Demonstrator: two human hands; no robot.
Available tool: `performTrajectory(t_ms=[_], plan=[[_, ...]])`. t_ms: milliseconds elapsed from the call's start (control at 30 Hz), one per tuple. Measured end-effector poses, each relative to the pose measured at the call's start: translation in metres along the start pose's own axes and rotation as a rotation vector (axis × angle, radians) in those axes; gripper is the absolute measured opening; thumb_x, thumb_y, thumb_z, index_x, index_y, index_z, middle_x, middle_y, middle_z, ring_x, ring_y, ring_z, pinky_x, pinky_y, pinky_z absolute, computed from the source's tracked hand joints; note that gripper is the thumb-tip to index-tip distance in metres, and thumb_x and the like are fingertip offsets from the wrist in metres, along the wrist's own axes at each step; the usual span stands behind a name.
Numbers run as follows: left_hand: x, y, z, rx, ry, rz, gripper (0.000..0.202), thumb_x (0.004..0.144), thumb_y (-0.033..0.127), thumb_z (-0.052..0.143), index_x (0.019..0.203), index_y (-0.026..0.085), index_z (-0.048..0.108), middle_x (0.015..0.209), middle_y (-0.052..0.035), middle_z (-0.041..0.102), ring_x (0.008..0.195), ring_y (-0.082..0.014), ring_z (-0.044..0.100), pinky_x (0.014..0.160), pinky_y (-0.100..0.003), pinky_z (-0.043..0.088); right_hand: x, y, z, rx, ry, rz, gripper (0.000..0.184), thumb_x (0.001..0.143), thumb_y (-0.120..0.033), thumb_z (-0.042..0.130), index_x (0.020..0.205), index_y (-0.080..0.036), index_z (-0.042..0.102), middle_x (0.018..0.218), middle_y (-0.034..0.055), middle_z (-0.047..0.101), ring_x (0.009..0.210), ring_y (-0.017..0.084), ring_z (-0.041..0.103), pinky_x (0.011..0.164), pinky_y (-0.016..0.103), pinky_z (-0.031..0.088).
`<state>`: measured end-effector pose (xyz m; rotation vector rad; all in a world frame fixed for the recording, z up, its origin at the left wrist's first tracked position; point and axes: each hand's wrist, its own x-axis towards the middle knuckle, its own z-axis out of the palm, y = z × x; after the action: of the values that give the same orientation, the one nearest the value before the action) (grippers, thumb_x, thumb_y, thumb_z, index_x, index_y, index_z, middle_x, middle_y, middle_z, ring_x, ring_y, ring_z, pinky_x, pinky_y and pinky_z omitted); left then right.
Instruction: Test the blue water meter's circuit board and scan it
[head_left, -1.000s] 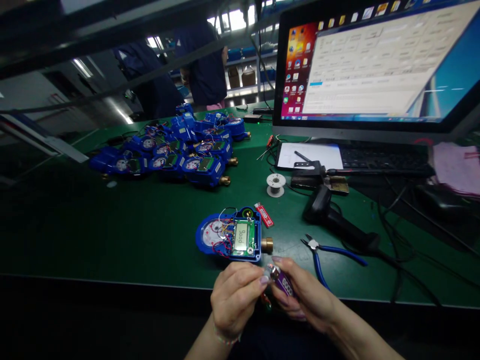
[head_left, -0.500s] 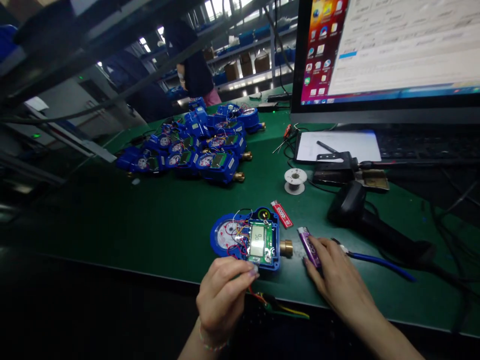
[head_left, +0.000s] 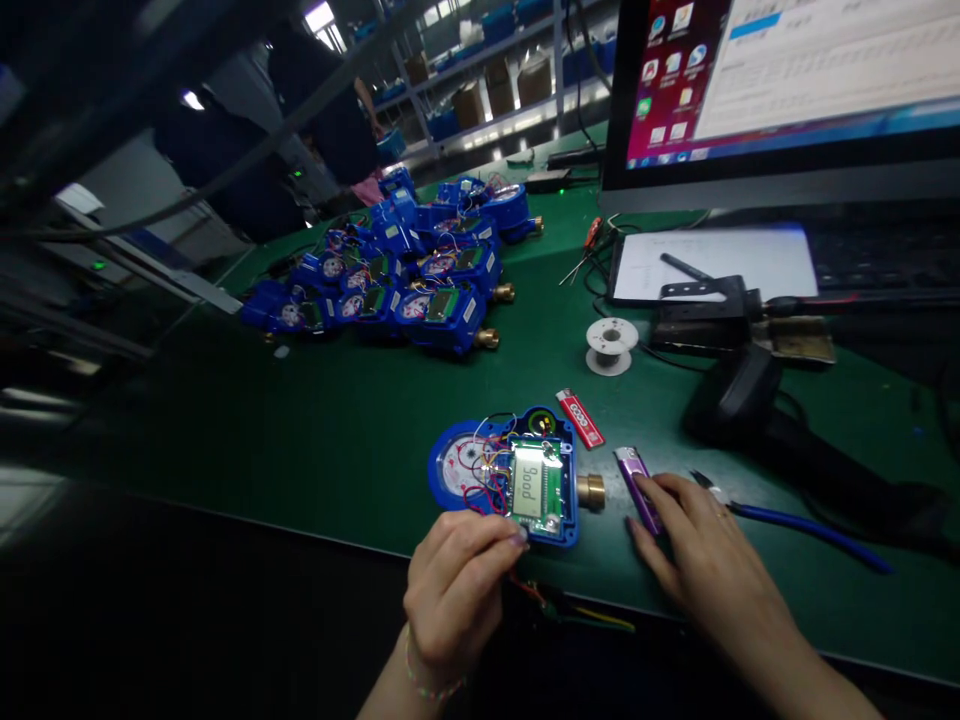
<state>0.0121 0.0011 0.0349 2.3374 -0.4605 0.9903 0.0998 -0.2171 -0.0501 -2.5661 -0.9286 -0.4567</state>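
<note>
Purple lighter [head_left: 636, 488] lies under right hand [head_left: 697, 555] fingers [head_left: 654, 490].

open meter [head_left: 517, 478] on bench [head_left: 300, 430], near front edge | lighter [head_left: 636, 484] just right of meter | pliers [head_left: 802, 520] right of lighter | solder spool [head_left: 611, 345] behind meter | meter pile [head_left: 405, 270] far left-back | monitor [head_left: 787, 90] back right

The monitor [head_left: 787, 90] is cut off by the top and right edges. The right hand [head_left: 705, 560] covers the purple lighter's [head_left: 634, 480] near end. Wires [head_left: 570, 610] at the table's [head_left: 300, 440] near edge vanish into shadow.
</note>
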Motion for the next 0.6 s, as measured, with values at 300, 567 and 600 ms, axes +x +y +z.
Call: performTrajectory(t_ms=[300, 567, 600], plan=[[0.004, 0.001, -0.001, -0.012, -0.026, -0.051, 0.022, 0.072, -0.013, 0.057, 0.088, 0.002, 0.062, 0.091, -0.0093, 0.063, 0.087, -0.0131, 0.057, 0.068, -0.026, 0.048, 0.002, -0.001, -0.004, -0.009, 0.014, -0.034, 0.041, 0.097, -0.036, 0.031, 0.119, -0.006, 0.049, 0.107, 0.0151, 0.051, 0.091, 0.023, 0.053, 0.075, 0.038, 0.052], [0.014, 0.001, -0.003, -0.064, -0.104, -0.151, 0.022, 0.074, -0.013, 0.054, 0.087, 0.004, 0.061, 0.087, -0.0075, 0.061, 0.083, -0.0108, 0.054, 0.067, -0.025, 0.046, -0.001, -0.002, 0.002, 0.046, -0.023, -0.008, 0.042, 0.097, -0.037, 0.031, 0.121, -0.007, 0.048, 0.109, 0.0154, 0.050, 0.093, 0.024, 0.052, 0.077, 0.042, 0.053], [0.017, 0.000, -0.003, -0.077, -0.109, -0.152, 0.022, 0.075, -0.012, 0.054, 0.087, 0.005, 0.060, 0.086, -0.0073, 0.060, 0.082, -0.0106, 0.054, 0.067, -0.025, 0.046, -0.002, -0.003, 0.001, 0.061, -0.023, -0.001, 0.042, 0.097, -0.037, 0.032, 0.122, -0.007, 0.048, 0.110, 0.0154, 0.050, 0.095, 0.024, 0.052, 0.078, 0.042, 0.052]])
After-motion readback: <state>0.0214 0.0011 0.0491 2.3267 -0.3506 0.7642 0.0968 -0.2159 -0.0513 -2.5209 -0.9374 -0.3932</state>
